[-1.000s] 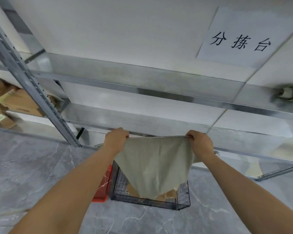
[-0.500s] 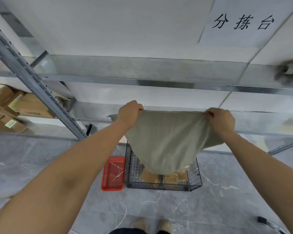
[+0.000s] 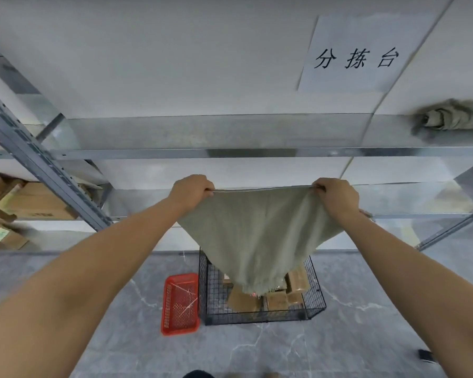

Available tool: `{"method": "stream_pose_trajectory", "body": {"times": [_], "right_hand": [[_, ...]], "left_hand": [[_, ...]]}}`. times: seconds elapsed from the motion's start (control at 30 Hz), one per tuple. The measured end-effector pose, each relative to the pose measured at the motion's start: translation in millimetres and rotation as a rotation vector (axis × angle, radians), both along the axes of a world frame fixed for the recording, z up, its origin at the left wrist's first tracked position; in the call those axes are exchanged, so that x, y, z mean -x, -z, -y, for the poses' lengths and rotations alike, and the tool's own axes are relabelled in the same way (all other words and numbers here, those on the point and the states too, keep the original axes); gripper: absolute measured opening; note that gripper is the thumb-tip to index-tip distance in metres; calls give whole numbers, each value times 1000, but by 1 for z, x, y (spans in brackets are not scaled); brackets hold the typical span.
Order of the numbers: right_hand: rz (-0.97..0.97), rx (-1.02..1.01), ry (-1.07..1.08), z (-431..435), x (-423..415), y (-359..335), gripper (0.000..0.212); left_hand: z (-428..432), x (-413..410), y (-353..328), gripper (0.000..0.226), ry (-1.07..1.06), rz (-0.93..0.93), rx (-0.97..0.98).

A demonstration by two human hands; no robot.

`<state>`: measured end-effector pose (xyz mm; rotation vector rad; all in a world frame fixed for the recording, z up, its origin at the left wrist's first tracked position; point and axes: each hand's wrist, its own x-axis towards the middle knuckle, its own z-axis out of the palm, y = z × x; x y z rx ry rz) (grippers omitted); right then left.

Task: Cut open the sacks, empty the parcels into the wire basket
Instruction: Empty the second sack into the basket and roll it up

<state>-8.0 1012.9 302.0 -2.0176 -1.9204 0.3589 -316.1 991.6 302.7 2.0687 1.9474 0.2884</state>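
Sack: grey-green woven cloth sack (image 3: 257, 236) hangs between left grip (image 3: 191, 190) and right grip (image 3: 336, 197), its lower end over the basket.
Basket: black wire basket (image 3: 210, 296) on grey stone floor (image 3: 339, 336), before grey metal shelf rack (image 3: 230, 152); brown cardboard parcels (image 3: 277, 300) inside.
Tray: red perforated plastic tray (image 3: 179, 304) just left of basket.
Rack, left: brown cardboard boxes (image 3: 30, 200) on lower shelf.
Rack, right: rolled cloth bundle (image 3: 448, 117); white paper sign (image 3: 358, 53) above-left.

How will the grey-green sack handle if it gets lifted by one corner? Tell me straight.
Probably floppy: the sack sags into a limp point between the left hand and right hand. Likely light, since it hangs flat and slack above the parcels in the wire basket. Not obviously slippery: a pinch at each corner holds it.
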Motion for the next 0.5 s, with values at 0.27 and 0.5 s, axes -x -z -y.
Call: {"method": "stream_pose_trajectory", "body": {"times": [0.27, 0.5], "right_hand": [[46, -61, -44, -7, 3, -17, 29], [52, -123, -70, -9, 2, -27, 26]], "left_hand": [[-6, 5, -20, 24, 53, 5, -71], [-9, 8, -41, 23, 43, 8, -210]]}}
